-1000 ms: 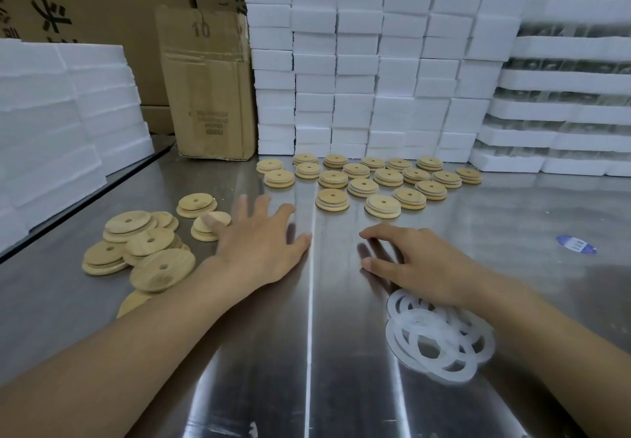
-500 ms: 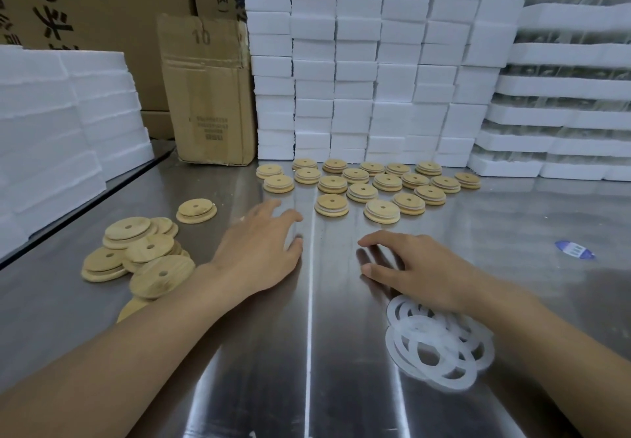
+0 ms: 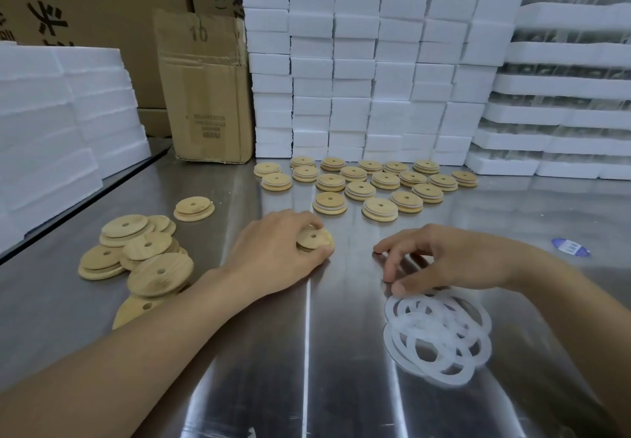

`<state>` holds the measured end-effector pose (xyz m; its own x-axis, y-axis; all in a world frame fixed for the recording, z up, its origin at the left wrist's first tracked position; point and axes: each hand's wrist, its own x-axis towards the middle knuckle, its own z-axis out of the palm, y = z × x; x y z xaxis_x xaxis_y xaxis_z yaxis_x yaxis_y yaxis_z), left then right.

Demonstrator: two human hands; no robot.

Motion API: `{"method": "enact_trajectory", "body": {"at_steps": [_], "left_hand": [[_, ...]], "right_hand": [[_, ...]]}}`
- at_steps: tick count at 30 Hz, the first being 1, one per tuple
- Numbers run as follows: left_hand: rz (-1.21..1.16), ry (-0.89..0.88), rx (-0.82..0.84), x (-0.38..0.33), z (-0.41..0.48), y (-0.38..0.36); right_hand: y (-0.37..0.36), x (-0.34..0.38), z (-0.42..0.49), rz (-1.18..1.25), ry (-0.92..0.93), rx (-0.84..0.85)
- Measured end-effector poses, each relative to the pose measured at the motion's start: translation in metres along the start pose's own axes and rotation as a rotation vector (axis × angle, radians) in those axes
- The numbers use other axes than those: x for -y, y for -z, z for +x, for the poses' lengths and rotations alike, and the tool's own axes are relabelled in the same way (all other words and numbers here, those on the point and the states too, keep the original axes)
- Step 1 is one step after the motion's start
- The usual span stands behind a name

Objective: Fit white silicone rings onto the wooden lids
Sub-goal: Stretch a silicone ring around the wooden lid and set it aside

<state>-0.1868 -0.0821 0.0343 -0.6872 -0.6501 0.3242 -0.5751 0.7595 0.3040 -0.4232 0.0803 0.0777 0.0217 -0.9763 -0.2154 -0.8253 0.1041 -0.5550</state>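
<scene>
the left hand (image 3: 273,256) gripped a wooden lid (image 3: 316,237) with curled fingers on the surface (image 3: 307,352). the right hand (image 3: 454,260) rested loosely bent, holding nothing, white silicone rings (image 3: 437,335) piled just beside its thumb.

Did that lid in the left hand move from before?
Yes. The lid, which the left hand grips, has moved right, away from the pile of bare lids, toward the middle of the table.
</scene>
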Motion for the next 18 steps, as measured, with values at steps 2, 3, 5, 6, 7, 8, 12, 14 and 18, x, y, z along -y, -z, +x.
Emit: {"method": "enact_trajectory", "body": {"at_steps": [2, 3, 5, 6, 7, 8, 12, 14, 18], "left_hand": [[-0.071, -0.015, -0.022, -0.003, -0.001, -0.004], [-0.128, -0.019, -0.036, -0.006, -0.002, -0.008], [-0.31, -0.023, -0.056, -0.012, -0.002, -0.015], [-0.429, -0.013, -0.061, -0.015, -0.001, -0.019], [-0.54, 0.002, -0.058, -0.017, -0.001, -0.022], [-0.615, 0.011, -0.054, -0.019, 0.0, -0.024], [-0.714, 0.061, -0.047, -0.017, 0.008, -0.025], [-0.78, 0.104, -0.03, -0.016, 0.01, -0.024], [-0.862, 0.1, 0.003, -0.015, 0.011, -0.024]], "right_hand": [[-0.001, 0.0, -0.001, -0.039, -0.005, 0.023], [-0.002, 0.001, -0.001, -0.047, -0.01, 0.025], [-0.002, 0.003, 0.0, -0.047, -0.017, 0.022], [-0.002, 0.004, 0.0, -0.044, -0.018, 0.025], [-0.001, 0.005, -0.001, -0.038, -0.019, 0.031], [0.0, 0.006, -0.002, -0.031, -0.02, 0.039], [0.003, 0.006, -0.006, -0.047, -0.039, 0.07], [0.003, 0.006, -0.006, -0.055, -0.043, 0.071], [0.002, 0.006, -0.004, -0.016, -0.048, 0.061]]}}
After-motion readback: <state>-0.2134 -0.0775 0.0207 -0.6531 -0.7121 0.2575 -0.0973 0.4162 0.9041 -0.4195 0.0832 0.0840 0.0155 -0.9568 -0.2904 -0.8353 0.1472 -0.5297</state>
